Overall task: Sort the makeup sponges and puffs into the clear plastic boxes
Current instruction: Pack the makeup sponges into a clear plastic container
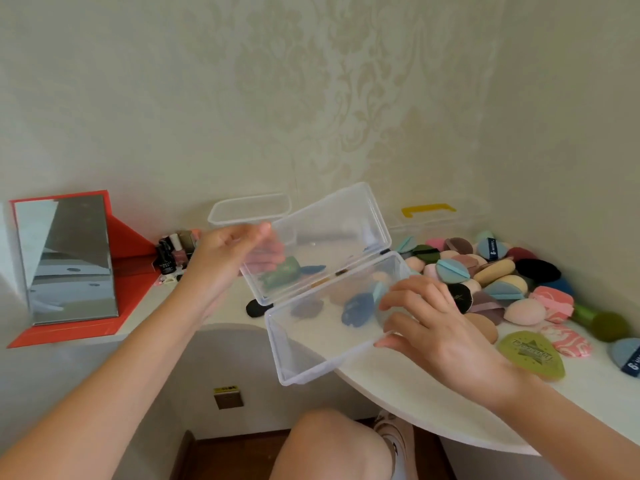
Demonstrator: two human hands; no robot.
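Note:
I hold a clear hinged plastic box (311,355) in the air above the table's front edge, its lid (332,216) swung open and tilted away. My left hand (225,258) grips the lid's left edge. My right hand (433,323) clasps the right end of the box's base. The box looks empty; sponges on the table show through it. A heap of makeup sponges and puffs (491,275) in several colours lies on the white table (433,403) to the right. A second clear box (249,207) stands behind by the wall.
A mirror on a red stand (69,258) stands at the left, with nail polish bottles (173,254) beside it. A clear box with a yellow handle (427,211) sits against the wall. A green flat puff (533,355) lies near the table's front. My knee (332,445) is below.

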